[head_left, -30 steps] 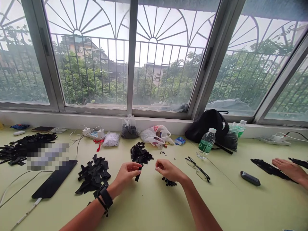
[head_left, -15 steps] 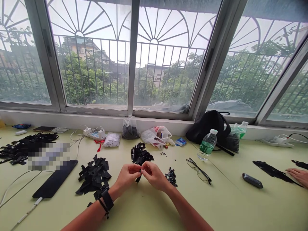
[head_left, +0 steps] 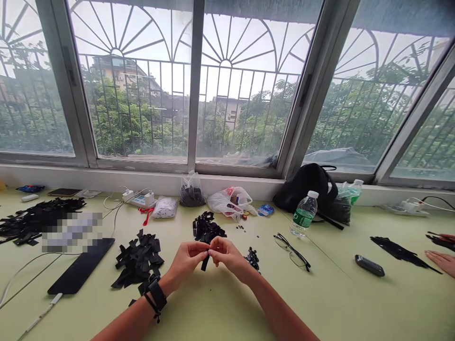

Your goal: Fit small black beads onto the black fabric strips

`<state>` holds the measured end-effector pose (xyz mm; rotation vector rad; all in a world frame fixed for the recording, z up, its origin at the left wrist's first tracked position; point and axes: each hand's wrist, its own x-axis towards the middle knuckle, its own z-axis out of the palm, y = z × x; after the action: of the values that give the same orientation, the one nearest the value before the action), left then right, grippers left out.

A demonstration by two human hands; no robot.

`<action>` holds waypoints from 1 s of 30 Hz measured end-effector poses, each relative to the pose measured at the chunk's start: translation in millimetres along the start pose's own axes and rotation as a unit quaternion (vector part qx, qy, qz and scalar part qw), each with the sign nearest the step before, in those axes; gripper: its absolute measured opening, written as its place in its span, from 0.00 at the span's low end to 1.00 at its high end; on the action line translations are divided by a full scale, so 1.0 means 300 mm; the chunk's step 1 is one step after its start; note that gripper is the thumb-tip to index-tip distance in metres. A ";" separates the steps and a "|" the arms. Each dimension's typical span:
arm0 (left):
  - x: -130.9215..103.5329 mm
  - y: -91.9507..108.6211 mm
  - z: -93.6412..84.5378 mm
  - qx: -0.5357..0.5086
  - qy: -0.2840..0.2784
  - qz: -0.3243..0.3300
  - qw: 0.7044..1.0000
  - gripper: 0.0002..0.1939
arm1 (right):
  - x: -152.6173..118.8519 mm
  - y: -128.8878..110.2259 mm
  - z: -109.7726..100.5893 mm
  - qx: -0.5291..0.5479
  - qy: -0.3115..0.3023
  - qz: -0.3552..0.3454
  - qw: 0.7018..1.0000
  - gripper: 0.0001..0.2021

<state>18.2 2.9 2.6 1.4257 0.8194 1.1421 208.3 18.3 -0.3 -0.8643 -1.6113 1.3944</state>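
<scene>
A short black fabric strip (head_left: 204,265) hangs down between my two hands. My left hand (head_left: 188,261) pinches its upper end with thumb and fingertips. From the other side my right hand (head_left: 227,258) closes its fingertips on the same end, meeting the left fingertips; any small part between them is hidden. Just beyond the hands lies a heap of black strips (head_left: 208,228), some with light dots. Left of my left hand is a larger pile of black strips (head_left: 138,255). Small dark round pieces (head_left: 252,259) lie in a cluster right of my right hand.
Eyeglasses (head_left: 293,252), a water bottle (head_left: 304,215) and a dark oblong case (head_left: 369,265) stand to the right. A co-worker's hand (head_left: 442,261) rests near more black pieces. A dark phone-like slab (head_left: 81,266) with a cable lies left. Bags line the window sill.
My fingers have shifted slightly around the strip, and more of it now shows below them. At the far right, more of the co-worker's hands has come into view.
</scene>
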 end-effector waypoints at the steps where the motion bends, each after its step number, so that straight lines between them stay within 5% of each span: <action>1: 0.000 0.001 -0.001 -0.004 -0.006 0.005 1.000 0.15 | -0.003 -0.005 0.001 0.010 -0.003 -0.001 1.000 0.21; 30: -0.006 -0.044 0.004 -0.009 -0.031 0.019 0.999 0.16 | -0.024 -0.008 -0.020 0.062 -0.072 0.046 0.994 0.22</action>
<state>20.0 3.2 -10.7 1.4602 0.7380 1.1261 216.8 14.2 1.2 -0.7882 -1.5903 1.6351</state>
